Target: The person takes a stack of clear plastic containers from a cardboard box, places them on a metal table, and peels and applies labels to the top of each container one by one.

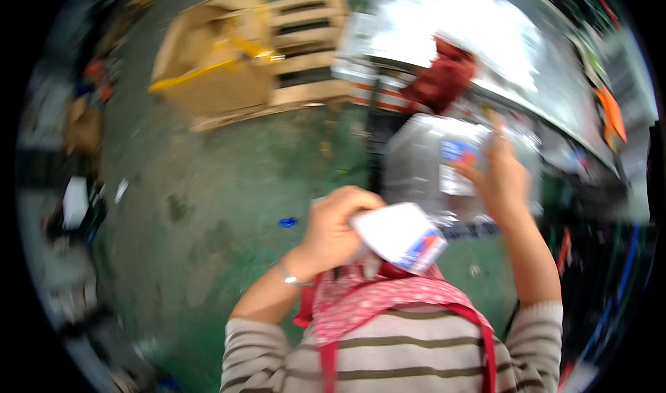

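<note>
My left hand [335,226] grips a stack of white cards or labels [398,234] with a blue and red print at one corner, close to my chest. On the right, my right hand [502,169] lies over a clear plastic-wrapped package [416,159], thumb and forefinger spread. Beneath the thumb, a blue, red and white label [458,166] is on the package's top. The view is blurred, so whether the fingers press on the label cannot be told. A dark red cloth [442,78] lies just beyond the package, at the edge of a shiny table [510,75].
An open cardboard box [223,91] with yellow tape stands beside a wooden pallet [307,44] on the green floor. A blue scrap [287,222] lies on the floor at my left. An orange item [610,113] is at the table's far right.
</note>
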A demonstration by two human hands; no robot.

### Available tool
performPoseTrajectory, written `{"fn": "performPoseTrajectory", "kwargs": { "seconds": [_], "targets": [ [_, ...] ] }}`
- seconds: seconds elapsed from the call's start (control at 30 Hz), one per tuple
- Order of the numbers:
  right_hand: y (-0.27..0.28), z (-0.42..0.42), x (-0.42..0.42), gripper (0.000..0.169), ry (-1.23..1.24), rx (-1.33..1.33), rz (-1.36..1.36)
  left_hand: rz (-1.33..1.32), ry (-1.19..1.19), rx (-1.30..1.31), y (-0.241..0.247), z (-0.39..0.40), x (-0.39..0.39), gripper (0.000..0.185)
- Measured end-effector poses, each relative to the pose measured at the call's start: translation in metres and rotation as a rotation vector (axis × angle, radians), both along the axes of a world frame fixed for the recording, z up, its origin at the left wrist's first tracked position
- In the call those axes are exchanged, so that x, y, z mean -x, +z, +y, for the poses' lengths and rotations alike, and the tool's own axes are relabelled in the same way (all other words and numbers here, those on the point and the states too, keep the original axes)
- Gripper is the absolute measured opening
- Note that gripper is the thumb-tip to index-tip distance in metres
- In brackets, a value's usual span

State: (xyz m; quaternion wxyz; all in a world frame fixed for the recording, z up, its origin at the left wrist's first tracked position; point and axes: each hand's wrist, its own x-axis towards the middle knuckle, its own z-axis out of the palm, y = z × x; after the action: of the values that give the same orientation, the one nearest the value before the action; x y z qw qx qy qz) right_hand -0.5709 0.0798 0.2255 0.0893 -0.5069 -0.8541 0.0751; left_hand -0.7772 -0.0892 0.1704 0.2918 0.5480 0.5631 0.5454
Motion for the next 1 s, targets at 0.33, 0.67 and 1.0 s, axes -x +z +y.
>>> {"fn": "performPoseTrajectory", "kwargs": {
  "seconds": [0.33, 0.67, 1.0],
  "targets": [
    [-0.058, 0.051, -0.146, 0.069, 0.163, -0.07, 0.247, -0.131, 0.063, -0.414, 0.076, -0.004, -0.025, 0.026],
    [-0.007, 0.022, -0.108, 0.105, -0.088, 0.029, 0.087, 0.136, 0.097, -0.333, 0.062, -0.019, -0.057, 0.024],
    [0.003, 0.014, -0.102, 0.109, -0.113, 0.044, -0.024, -0.089, 0.182, -0.324, 0.065, -0.024, -0.068, 0.025]
  ]
}}
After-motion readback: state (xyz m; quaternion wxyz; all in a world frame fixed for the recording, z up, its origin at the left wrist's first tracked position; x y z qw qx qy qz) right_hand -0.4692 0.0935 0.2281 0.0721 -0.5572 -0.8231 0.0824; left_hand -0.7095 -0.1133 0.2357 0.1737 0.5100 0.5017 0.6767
